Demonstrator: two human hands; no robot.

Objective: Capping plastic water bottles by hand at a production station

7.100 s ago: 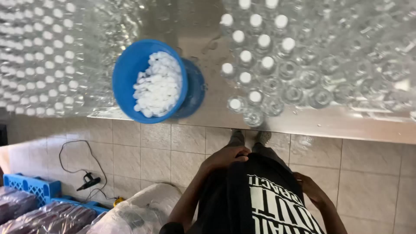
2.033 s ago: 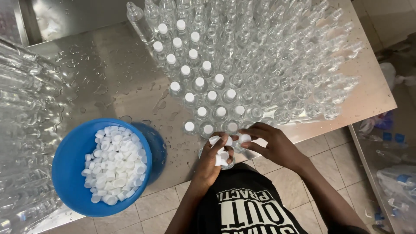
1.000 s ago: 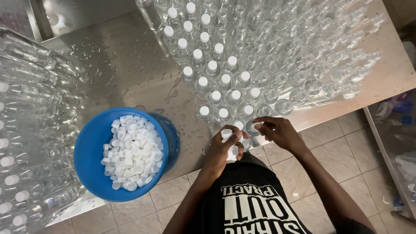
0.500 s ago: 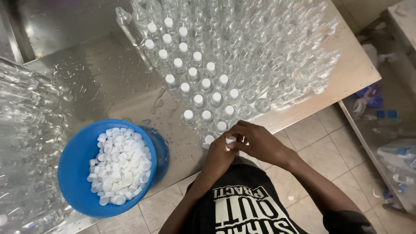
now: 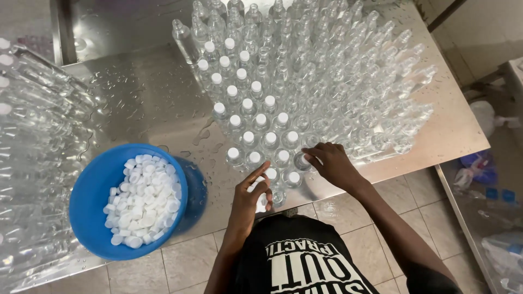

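Wet stainless steel counter (image 5: 141,103) carries everything. Big block of clear plastic bottles (image 5: 327,81) stands upright on it; the near-left rows wear white caps, the rest are uncapped. More clear bottles (image 5: 38,136) are crowded at far left. Round blue plastic bowl (image 5: 95,188) of loose white screw caps (image 5: 143,198) sits near the front edge, left of my hands. My right hand (image 5: 332,163) rests its fingers, narrow, on a capped bottle (image 5: 301,159) in the front row. My left hand (image 5: 253,196), fingers partly spread, is beside the nearest bottle (image 5: 278,197); can't tell if it holds a cap.
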